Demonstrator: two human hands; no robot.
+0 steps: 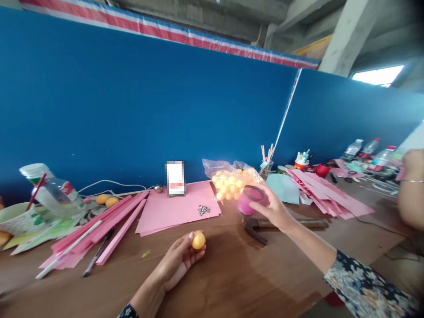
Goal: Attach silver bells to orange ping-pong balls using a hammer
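Just above the brown table, my left hand [179, 260] is closed on an orange table tennis ball [198, 240], held between thumb and fingers. My right hand [275, 211] grips a small round magenta pot [245, 206] with a dark rim; its inside is hard to make out. Below that hand lies a claw hammer [300, 224], head to the left, handle to the right. Behind the pot sits a clear plastic bag [228, 185] full of orange balls. A small pile of shiny metal pieces [203, 210] rests on pink paper [175, 210], too small to name surely.
A pixelated phone-like panel [176, 179] stands at the back. Pink strips [96, 221], pens and a tilted bottle [64, 194] lie left. To the right are more pink sheets [318, 190], a cup of sticks [266, 165], several bottles [382, 157] and another person's arm [412, 190].
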